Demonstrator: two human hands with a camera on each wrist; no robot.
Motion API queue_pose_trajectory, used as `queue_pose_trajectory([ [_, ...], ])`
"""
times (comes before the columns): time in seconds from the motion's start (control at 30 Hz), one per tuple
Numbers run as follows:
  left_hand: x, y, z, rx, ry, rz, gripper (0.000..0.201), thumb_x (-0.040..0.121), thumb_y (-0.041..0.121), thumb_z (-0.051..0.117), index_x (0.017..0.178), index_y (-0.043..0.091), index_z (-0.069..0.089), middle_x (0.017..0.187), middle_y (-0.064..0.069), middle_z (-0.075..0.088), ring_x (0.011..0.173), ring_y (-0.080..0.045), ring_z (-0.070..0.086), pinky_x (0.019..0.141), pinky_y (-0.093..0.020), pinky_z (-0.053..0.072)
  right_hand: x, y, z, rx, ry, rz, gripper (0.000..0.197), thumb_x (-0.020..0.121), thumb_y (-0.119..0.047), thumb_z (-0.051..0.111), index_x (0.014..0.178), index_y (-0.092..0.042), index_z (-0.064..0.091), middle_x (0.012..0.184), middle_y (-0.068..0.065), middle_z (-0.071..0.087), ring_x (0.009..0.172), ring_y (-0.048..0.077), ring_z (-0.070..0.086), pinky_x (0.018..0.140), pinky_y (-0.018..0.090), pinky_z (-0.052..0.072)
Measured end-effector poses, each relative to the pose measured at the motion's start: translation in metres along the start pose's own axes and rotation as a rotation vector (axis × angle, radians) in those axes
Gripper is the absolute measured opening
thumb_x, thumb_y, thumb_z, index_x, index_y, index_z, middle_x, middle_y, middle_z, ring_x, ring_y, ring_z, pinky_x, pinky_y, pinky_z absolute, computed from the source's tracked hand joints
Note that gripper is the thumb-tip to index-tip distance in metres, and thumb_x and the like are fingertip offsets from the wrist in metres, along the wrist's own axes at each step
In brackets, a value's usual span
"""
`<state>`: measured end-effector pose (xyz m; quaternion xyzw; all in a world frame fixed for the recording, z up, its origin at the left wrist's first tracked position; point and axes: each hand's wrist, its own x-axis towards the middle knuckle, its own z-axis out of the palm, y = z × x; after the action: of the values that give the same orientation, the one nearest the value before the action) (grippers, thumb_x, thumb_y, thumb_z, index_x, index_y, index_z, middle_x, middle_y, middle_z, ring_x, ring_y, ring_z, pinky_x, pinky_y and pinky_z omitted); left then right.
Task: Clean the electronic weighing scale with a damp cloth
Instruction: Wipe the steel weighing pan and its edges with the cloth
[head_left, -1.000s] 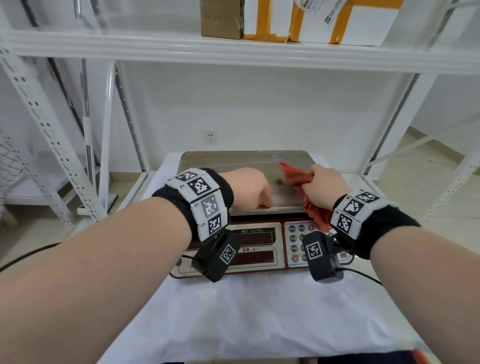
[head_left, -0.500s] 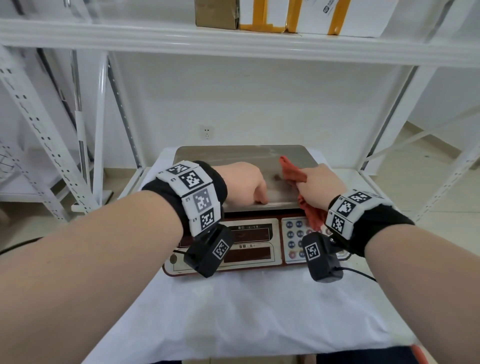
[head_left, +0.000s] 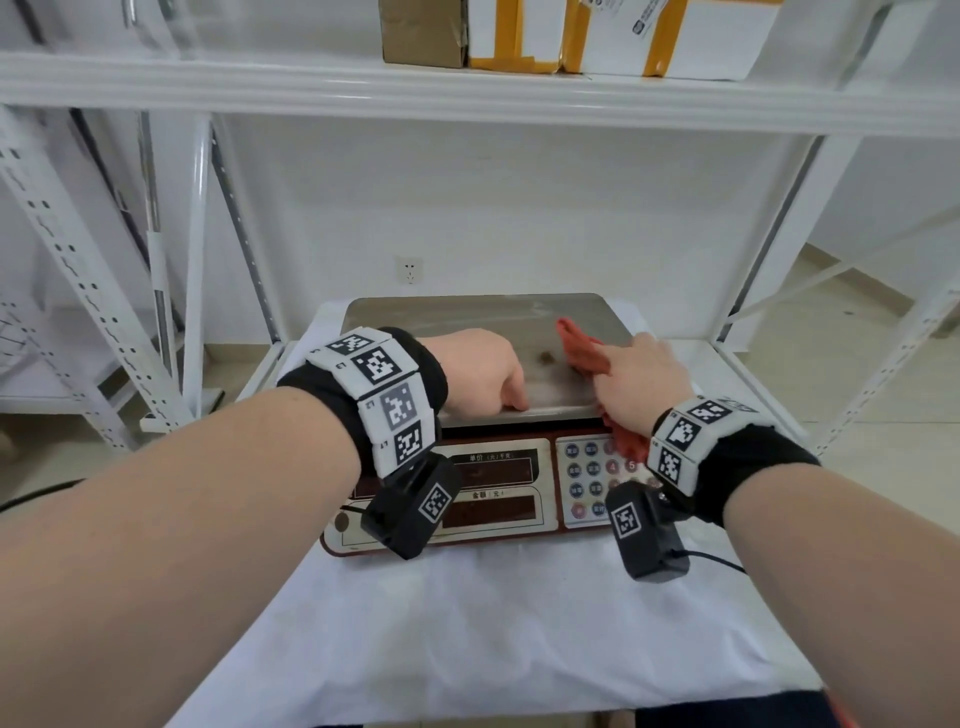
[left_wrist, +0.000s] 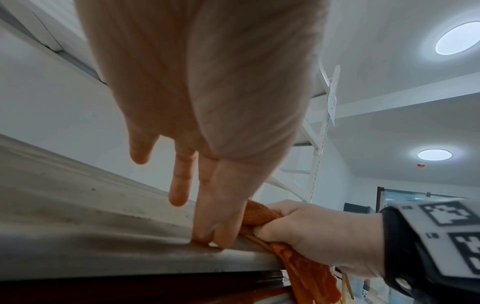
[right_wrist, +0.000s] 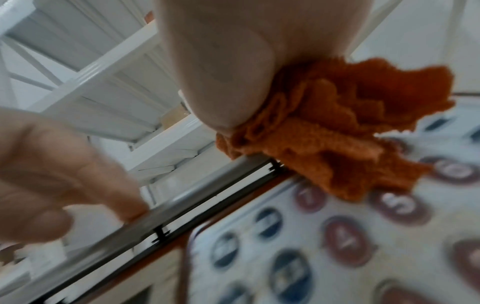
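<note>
From the head camera, the electronic weighing scale (head_left: 483, 415) sits on a white sheet (head_left: 493, 639) toward the far edge of the desk, its steel pan (head_left: 467, 317) facing up and its display and keypad (head_left: 592, 483) facing the person. The right hand (head_left: 641, 387) holds a bunched orange-red cloth (head_left: 579, 348) against the pan's right side, near its front edge, with a tail of cloth hanging down over the keypad. A small brown spot (head_left: 545, 357) lies on the pan just left of the cloth. The left hand (head_left: 478, 371) rests on the pan's front edge, seemingly steadying the scale. From the left wrist camera, the left fingers (left_wrist: 179, 185) are straight and slightly apart, clamped on nothing, with the nearest fingertips pressing the pan's front lip (left_wrist: 155, 261); beside them the right hand's fingers are curled round the cloth. From the right wrist camera, which is blurred, the cloth (right_wrist: 337, 127) bulges from under the palm and drapes over the front lip onto the number keys (right_wrist: 342, 238). The wiping of the pan looks to be under way. The next move probably calls for sweeping the cloth leftward across the spot, then the rest of the pan, with the keypad and display panel left to do.
</note>
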<state>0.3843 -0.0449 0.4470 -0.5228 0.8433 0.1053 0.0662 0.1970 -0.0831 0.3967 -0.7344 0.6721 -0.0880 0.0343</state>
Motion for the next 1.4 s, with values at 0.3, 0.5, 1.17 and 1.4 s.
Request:
queue_pose_trajectory([
  [0.3, -0.002, 0.002, 0.002, 0.01, 0.022, -0.012, 0.04, 0.09, 0.007, 0.048, 0.121, 0.026, 0.065, 0.123, 0.009, 0.063, 0.118, -0.013, 0.054, 0.103, -0.028, 0.041, -0.014, -0.005, 0.015, 0.053, 0.138, 0.015, 0.042, 0.089, -0.016, 0.042, 0.131, -0.016, 0.046, 0.135, 0.009, 0.039, 0.12, 0.033, 0.039, 0.098, 0.042, 0.037],
  [0.5, -0.004, 0.006, 0.001, 0.037, 0.018, -0.028, 0.043, 0.09, 0.005, 0.046, 0.122, 0.028, 0.064, 0.125, 0.007, 0.062, 0.117, -0.016, 0.054, 0.102, -0.027, 0.041, -0.011, 0.006, 0.011, 0.189, 0.098, -0.17, 0.048, 0.093, -0.016, 0.039, 0.14, -0.027, 0.043, 0.138, 0.005, 0.047, 0.118, 0.029, 0.05, 0.098, 0.041, 0.045],
  [1.17, -0.013, 0.008, 0.009, 0.046, 0.054, -0.039, 0.044, 0.091, 0.008, 0.047, 0.129, 0.027, 0.057, 0.132, 0.004, 0.057, 0.123, -0.016, 0.05, 0.104, -0.025, 0.037, -0.01, 0.026, 0.008, 0.17, 0.058, 0.05, 0.051, 0.091, -0.014, 0.043, 0.141, -0.014, 0.04, 0.135, 0.015, 0.047, 0.119, 0.036, 0.049, 0.103, 0.038, 0.04],
  [1.4, -0.013, 0.01, 0.01, 0.044, 0.081, -0.035, 0.042, 0.089, 0.01, 0.051, 0.128, 0.027, 0.058, 0.127, 0.005, 0.061, 0.119, -0.015, 0.052, 0.098, -0.022, 0.036, -0.029, -0.009, 0.019, 0.152, 0.037, -0.232, 0.053, 0.091, -0.014, 0.04, 0.143, -0.008, 0.035, 0.15, 0.009, 0.031, 0.138, 0.025, 0.03, 0.116, 0.038, 0.024],
])
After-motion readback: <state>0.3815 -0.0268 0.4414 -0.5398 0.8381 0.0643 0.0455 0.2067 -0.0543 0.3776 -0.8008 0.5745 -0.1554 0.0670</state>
